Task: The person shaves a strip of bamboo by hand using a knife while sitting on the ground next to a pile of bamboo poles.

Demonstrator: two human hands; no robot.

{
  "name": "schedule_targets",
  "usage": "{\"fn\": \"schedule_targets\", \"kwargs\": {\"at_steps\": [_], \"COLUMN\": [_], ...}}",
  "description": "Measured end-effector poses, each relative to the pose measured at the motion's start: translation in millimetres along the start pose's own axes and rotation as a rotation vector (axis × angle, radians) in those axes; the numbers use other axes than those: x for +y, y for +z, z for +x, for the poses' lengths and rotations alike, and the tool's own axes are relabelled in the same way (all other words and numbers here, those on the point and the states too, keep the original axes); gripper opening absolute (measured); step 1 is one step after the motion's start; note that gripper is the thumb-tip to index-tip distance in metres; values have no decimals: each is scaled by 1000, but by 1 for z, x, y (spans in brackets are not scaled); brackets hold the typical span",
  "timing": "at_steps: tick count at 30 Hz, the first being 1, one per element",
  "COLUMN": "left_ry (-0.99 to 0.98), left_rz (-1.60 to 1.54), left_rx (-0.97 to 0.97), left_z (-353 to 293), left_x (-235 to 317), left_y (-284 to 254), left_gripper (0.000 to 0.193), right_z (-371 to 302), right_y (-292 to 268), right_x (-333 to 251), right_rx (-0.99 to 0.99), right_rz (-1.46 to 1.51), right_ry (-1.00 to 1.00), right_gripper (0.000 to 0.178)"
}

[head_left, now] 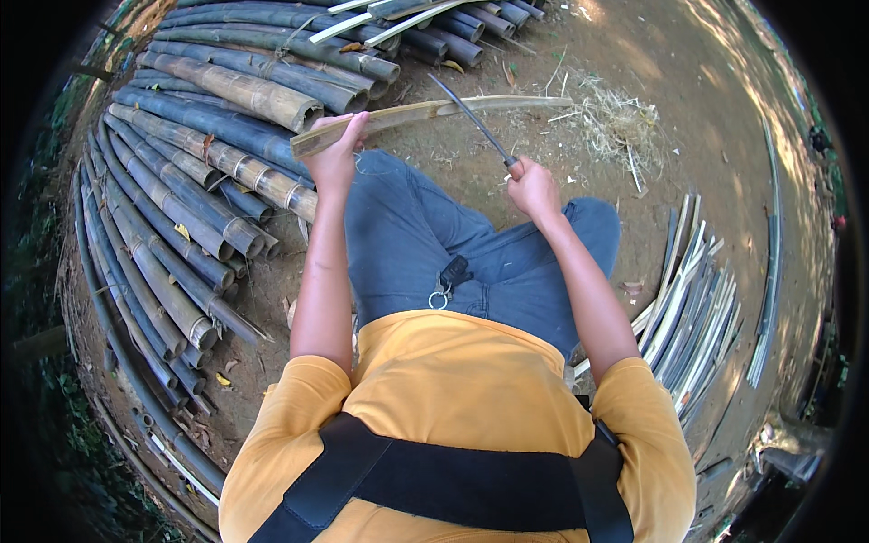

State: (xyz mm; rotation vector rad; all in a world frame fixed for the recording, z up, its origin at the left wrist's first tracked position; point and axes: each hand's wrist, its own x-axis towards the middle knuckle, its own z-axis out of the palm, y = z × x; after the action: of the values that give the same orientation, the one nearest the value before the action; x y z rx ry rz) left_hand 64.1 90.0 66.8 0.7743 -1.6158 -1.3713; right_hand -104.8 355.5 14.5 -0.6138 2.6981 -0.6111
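Note:
Closed round one end of a long split bamboo strip [412, 114], my left hand [335, 156] has its thumb along the strip's pale face. The strip stretches away to the right, its far end over a heap of shavings. My right hand [532, 188] is wrapped round the brown handle of a long, thin-bladed knife [471, 114]. The blade points up and to the left and crosses the strip near its middle; whether the edge touches it I cannot tell. Both hands are above my bent knees in blue trousers [412, 217].
Stacked bamboo poles [195, 181] fill the left and far left, their cut ends toward me. Pale strips [398, 23] lie on top at the back. Fine shavings [620, 127] are heaped on the dirt ahead. A bundle of split strips [692, 312] rests at my right, with longer strips [769, 271] beyond.

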Motion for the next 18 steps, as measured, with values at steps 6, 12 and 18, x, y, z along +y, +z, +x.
{"fn": "schedule_targets", "kwargs": {"at_steps": [6, 12, 18], "left_ry": [-50, 4, 3], "left_rz": [33, 14, -2], "left_rx": [-11, 9, 14], "left_z": [8, 11, 8], "left_x": [-7, 4, 3], "left_y": [-6, 5, 5], "left_gripper": [28, 26, 27], "right_z": [7, 5, 1], "right_y": [-1, 6, 7], "right_x": [-15, -27, -46], "right_rx": [-24, 16, -29], "right_rz": [37, 89, 119], "right_ry": [-22, -26, -77], "right_gripper": [20, 21, 20]}}
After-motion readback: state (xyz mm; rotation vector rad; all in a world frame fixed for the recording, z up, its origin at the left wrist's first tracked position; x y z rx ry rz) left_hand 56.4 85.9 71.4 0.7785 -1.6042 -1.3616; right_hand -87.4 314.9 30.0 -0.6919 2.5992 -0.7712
